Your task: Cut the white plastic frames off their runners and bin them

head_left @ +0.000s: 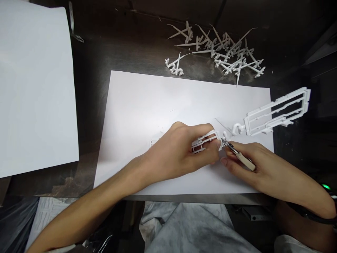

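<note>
My left hand (181,147) is closed around one end of a white plastic molded part (276,110), pinching a slotted frame near its edge. A second slotted frame of the same part sticks out to the upper right, joined by a curved sprue (237,129). In my right hand (252,161) is a pair of nippers (243,160) with pale handles. Their metal jaws touch the part at the sprue beside my left fingertips; I cannot tell whether the jaws are closed. Part of the left frame is hidden by my fingers.
White paper (137,105) lies under my hands on a dark metal table (131,45). A pile of white sprue pieces (223,49) is beyond it. Another large white sheet (37,88) is at the left, with a thin tool-like item (72,21) by its edge.
</note>
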`<act>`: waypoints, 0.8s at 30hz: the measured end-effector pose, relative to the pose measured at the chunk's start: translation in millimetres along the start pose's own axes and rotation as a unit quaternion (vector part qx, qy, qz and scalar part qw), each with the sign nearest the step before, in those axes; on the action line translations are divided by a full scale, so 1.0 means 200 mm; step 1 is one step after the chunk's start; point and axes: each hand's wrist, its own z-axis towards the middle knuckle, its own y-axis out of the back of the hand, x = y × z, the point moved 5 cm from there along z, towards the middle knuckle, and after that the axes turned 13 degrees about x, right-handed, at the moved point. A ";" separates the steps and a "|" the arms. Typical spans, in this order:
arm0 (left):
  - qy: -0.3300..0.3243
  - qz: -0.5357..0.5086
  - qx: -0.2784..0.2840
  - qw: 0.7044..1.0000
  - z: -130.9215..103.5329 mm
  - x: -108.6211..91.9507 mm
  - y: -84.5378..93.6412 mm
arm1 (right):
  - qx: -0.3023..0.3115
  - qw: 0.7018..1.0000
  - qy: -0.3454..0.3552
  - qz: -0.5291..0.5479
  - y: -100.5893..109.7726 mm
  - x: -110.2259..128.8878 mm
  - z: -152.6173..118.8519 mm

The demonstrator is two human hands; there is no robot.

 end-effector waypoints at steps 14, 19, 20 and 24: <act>0.007 -0.025 0.025 0.999 0.01 0.00 -0.01 | -0.037 0.997 0.000 -0.061 0.02 0.01 -0.04; -0.005 -0.004 0.020 1.000 0.01 0.00 -0.02 | -0.041 0.997 -0.001 -0.062 0.02 0.02 -0.03; -0.008 0.000 0.015 1.000 0.01 0.00 -0.02 | -0.039 0.998 -0.001 -0.058 0.02 0.02 -0.02; -0.026 0.004 -0.001 1.000 0.01 0.00 -0.01 | -0.038 0.998 -0.012 -0.051 0.02 0.03 0.01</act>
